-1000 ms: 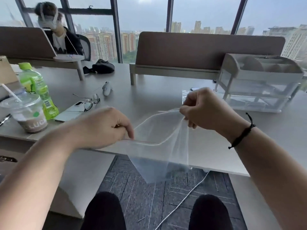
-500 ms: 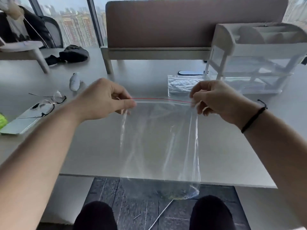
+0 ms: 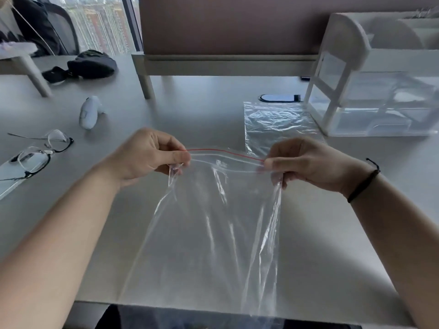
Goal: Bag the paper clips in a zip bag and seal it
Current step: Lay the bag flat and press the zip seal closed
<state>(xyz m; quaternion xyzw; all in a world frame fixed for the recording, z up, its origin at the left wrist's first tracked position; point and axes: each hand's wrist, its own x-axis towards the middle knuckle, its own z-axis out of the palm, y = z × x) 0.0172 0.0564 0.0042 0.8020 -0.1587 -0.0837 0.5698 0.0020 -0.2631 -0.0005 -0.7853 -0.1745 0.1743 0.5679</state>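
Head view: thumb and fingers of the left hand pinch one top corner of the zip bag, and the right hand pinches the other, likely stretching the red-edged zip strip taut for sealing. One bag is held above the desk; a second clear bag lies just beyond it. I see no paper clips.
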